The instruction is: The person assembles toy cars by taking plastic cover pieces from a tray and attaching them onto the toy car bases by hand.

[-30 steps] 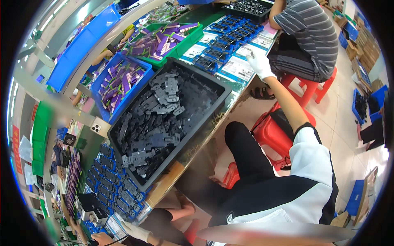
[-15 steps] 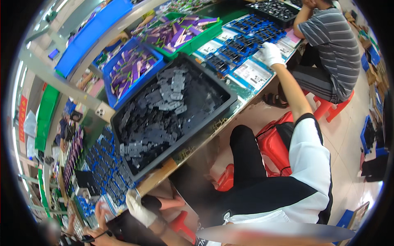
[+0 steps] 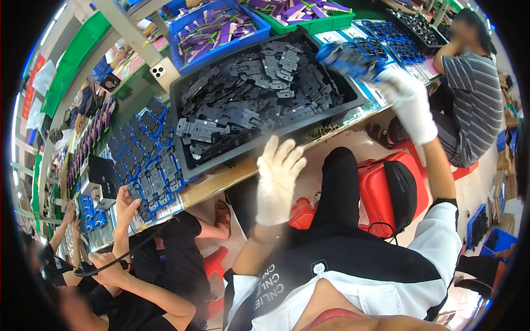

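Observation:
My left hand (image 3: pixel 279 185), in a white glove, is raised just off the table's near edge, palm up with its fingers spread and nothing in them. In front of it stands a large black tray (image 3: pixel 265 129) full of black plastic plates (image 3: pixel 232 113). My right hand (image 3: pixel 409 107), gloved in white too, grips a blue fixture with black parts (image 3: pixel 349 59), smeared by motion, over the tray's right corner. The right fingertips are partly blurred. More blue fixtures (image 3: pixel 395 47) lie in rows on the table beyond that hand.
Behind the tray are a blue bin (image 3: pixel 265 33) and a green bin (image 3: pixel 314 25) of purple parts. Blue-framed black parts (image 3: pixel 149 165) cover the table at left, where a co-worker's hand (image 3: pixel 127 207) reaches. Another person (image 3: pixel 472 94) sits at right. A phone (image 3: pixel 164 74) leans behind the tray.
My right hand has come back from the rows at right with a blue fixture lifted in it. My left hand has moved right and up, away from the left rows. The view has shifted.

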Motion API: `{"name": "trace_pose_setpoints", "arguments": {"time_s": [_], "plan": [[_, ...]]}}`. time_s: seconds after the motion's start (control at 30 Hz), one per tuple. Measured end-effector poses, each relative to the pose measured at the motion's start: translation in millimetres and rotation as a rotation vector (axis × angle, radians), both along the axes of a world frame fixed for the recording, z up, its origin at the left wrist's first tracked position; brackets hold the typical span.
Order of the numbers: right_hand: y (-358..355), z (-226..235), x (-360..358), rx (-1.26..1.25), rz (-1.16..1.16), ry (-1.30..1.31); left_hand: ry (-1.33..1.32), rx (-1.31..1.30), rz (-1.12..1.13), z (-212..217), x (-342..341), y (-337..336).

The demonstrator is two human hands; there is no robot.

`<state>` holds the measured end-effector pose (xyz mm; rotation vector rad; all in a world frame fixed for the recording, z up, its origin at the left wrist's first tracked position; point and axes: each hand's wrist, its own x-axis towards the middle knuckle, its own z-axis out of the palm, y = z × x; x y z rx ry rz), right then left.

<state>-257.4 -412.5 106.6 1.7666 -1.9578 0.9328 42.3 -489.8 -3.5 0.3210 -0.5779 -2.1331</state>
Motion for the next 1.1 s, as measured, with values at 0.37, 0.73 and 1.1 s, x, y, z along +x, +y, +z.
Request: {"name": "trace_pose_setpoints", "arguments": {"time_s": [0.37, 0.73, 1.1], "plan": [[-67, -13, 152, 0.342, 0.531, -0.278, 0.756, 0.312, 0.060, -21, 58, -29], [-221, -35, 34, 0.282, -0.143, 0.293, 0.308, 0.235, 0.255, 5, 91, -14], [-227, -31, 65, 0.630, -0.286, -0.011, 0.301, 0.260, 0.240, 9, 93, -20]]}}
